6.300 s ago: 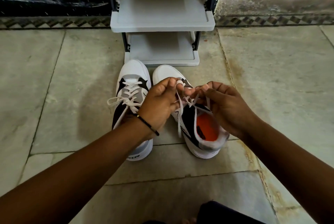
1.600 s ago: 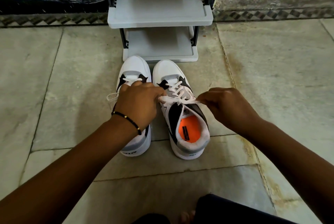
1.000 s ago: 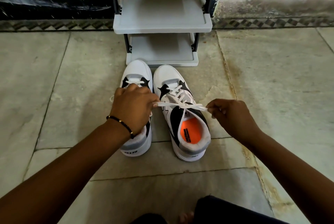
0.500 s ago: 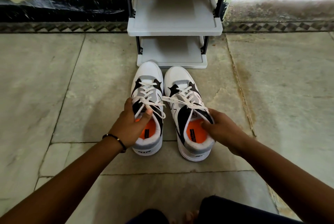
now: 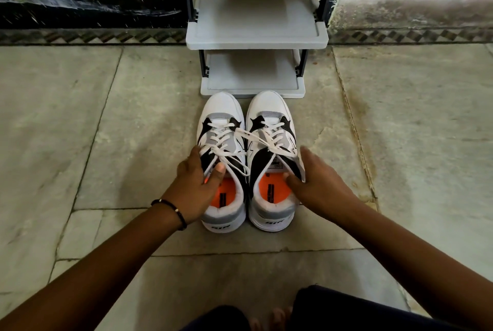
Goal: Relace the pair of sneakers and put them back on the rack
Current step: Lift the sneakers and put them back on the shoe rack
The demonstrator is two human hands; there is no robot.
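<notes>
Lace ends released since a second ago; both hands dropped to collars. Left hand (image 5: 196,186) fingers clamp left sneaker (image 5: 222,162), right hand (image 5: 316,184) fingers clamp right sneaker (image 5: 272,160). Pair on floor, toes touching rack (image 5: 256,34). Relacing looks finished; lift to shelf next.

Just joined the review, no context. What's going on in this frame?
A person sits on the floor with a pair of laced sneakers side by side in front of a grey shoe rack. The left hand grips the collar of the left sneaker, thumb inside. The right hand does likewise on the right sneaker. Both sneakers are on the floor, lace ends loose; the rack's shelves hold nothing.
</notes>
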